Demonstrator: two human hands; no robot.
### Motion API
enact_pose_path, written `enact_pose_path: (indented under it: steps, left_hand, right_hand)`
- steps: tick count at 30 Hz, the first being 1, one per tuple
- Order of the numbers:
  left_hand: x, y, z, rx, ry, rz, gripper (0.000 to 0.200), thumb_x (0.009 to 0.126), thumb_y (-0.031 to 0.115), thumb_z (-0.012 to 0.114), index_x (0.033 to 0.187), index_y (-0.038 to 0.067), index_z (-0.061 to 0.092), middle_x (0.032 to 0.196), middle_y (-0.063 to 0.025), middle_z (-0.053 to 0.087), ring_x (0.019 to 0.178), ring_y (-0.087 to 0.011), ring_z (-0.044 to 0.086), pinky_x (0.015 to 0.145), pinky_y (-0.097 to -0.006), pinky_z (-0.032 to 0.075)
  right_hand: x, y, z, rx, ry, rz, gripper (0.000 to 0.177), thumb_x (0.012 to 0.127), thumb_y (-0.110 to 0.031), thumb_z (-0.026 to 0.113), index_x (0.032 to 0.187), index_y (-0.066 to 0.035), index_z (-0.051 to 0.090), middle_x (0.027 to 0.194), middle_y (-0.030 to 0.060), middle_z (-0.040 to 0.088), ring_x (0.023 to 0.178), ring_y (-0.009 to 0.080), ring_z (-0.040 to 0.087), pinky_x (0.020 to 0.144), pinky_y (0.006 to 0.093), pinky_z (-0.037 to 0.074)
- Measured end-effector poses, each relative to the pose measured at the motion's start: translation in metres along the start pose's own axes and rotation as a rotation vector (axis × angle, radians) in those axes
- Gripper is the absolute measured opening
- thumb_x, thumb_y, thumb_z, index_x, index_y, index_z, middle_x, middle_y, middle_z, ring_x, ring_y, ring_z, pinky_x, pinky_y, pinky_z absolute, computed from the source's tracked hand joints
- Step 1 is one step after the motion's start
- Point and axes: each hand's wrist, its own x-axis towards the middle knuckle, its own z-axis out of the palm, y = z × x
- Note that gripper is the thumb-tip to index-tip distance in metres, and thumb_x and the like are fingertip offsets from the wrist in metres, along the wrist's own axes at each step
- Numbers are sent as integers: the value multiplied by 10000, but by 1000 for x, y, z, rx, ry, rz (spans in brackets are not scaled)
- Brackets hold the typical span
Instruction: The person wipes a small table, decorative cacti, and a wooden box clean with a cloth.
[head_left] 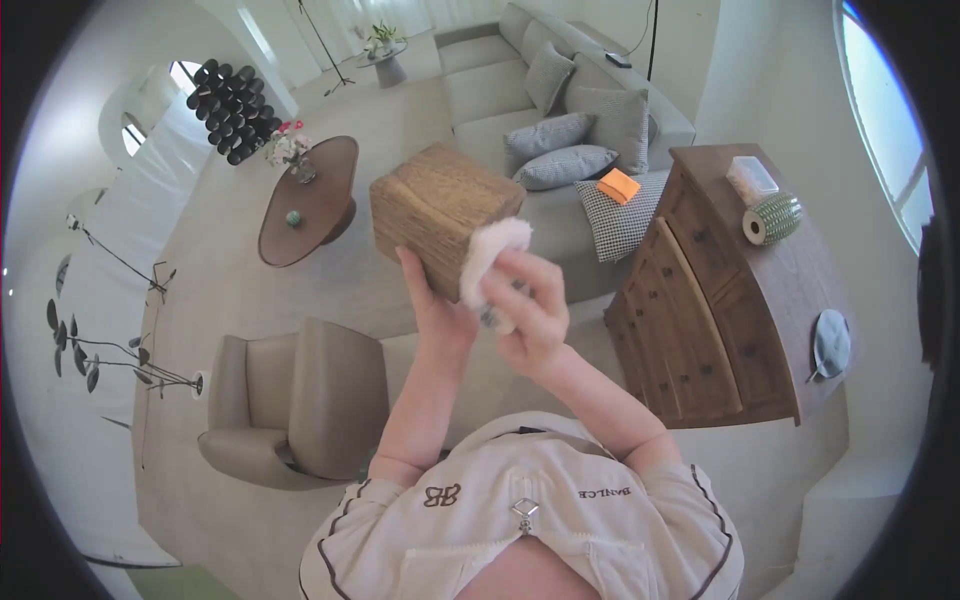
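Observation:
A brown wooden box [430, 195] is held up in front of me, tilted, with its wood grain showing. My left hand [440, 310] supports it from below, thumb along its near side; the other fingers are hidden behind it. In my right hand [530, 310] is a bunched white cloth [490, 255], pressed against the box's right side. The fingers of that hand are bent around the cloth.
A wooden dresser [690, 320] stands to the right, carrying a clear plastic container [750, 180], a green patterned vase [772, 220] and a blue-grey item [831, 343]. An orange cloth [618, 186] lies on a sofa cushion [615, 225]. At left are an armchair [300, 400] and an oval table [330, 170].

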Motion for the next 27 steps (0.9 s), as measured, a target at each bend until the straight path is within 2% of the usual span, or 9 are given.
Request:
enact_pose_path:
  steps: [3, 6, 9, 12, 18, 21, 22, 24, 27]
  left_hand:
    - [-1, 9, -1, -154, -67, -267, 902, 668, 736, 600, 1242, 52, 473, 1101, -70, 596, 1016, -197, 563, 966, -322, 399]
    - [-5, 14, 3, -160, 12, -196, 861, 724, 721, 557, 1248, 40, 493, 1151, -155, 596, 1054, -314, 565, 951, -448, 424]
    - [-9, 20, 5, -70, 5, -120, 797, 795, 693, 496, 1278, 58, 488, 1218, -152, 578, 1129, -312, 538, 988, -449, 415]
    - [-11, 25, -3, -60, -97, -237, 839, 792, 724, 467, 1349, 98, 420, 1309, -142, 506, 1202, -312, 479, 973, -430, 429]
    - [-12, 26, 7, -45, -34, -254, 890, 715, 670, 627, 1341, 76, 411, 1312, -156, 488, 1232, -310, 445, 1027, -455, 382]
    - [-12, 21, 15, -61, -1, -238, 918, 682, 641, 687, 1357, 95, 389, 1334, -154, 469, 1250, -312, 423, 1027, -467, 369]
    - [-11, 18, 17, -13, -24, -169, 925, 699, 661, 650, 1371, 92, 365, 1335, -162, 464, 1239, -321, 430, 994, -467, 392]
    - [-8, 13, 19, 55, -65, -68, 936, 725, 691, 593, 1391, 89, 329, 1337, -174, 455, 1222, -336, 440, 943, -467, 426]
    - [-5, 6, 9, 152, -167, 65, 880, 763, 700, 543, 1382, 109, 336, 1305, -115, 479, 1192, -270, 454, 915, -415, 430]
  right_hand:
    - [-11, 7, 4, -7, -110, -209, 299, 979, -139, 393, 964, -20, 666, 1124, 192, 546, 936, 296, 532, 723, 376, 488]
    - [-10, 17, -2, -41, -164, -419, 85, 824, 3, 622, 903, -24, 634, 1026, 152, 560, 708, 235, 546, 551, 316, 415]
    - [-4, 25, -19, -164, -251, -544, 117, 787, -31, 684, 870, -71, 611, 1056, 81, 594, 799, 196, 553, 672, 315, 464]
    - [6, 31, -36, -239, -331, -630, 99, 806, -72, 644, 858, -102, 565, 1073, 36, 614, 880, 184, 544, 819, 348, 478]
    - [27, 41, -48, -303, -257, -706, 82, 772, -62, 612, 815, -119, 574, 1036, 32, 596, 801, 182, 572, 842, 392, 475]
    - [29, 39, -44, -135, -226, -603, 169, 770, 86, 587, 744, -12, 451, 886, 134, 535, 624, 239, 430, 558, 350, 337]
    - [17, 35, -46, -113, -222, -411, 42, 839, -52, 511, 803, -29, 508, 1001, 171, 509, 758, 269, 452, 641, 364, 363]
    - [-2, 27, -46, -86, -212, -128, 286, 941, -258, 397, 892, -55, 593, 1174, 227, 471, 958, 315, 485, 765, 386, 401]
    - [-16, 13, -31, 134, -18, 371, 123, 887, -50, 445, 944, -56, 553, 1130, 176, 544, 1044, 265, 536, 867, 363, 419]
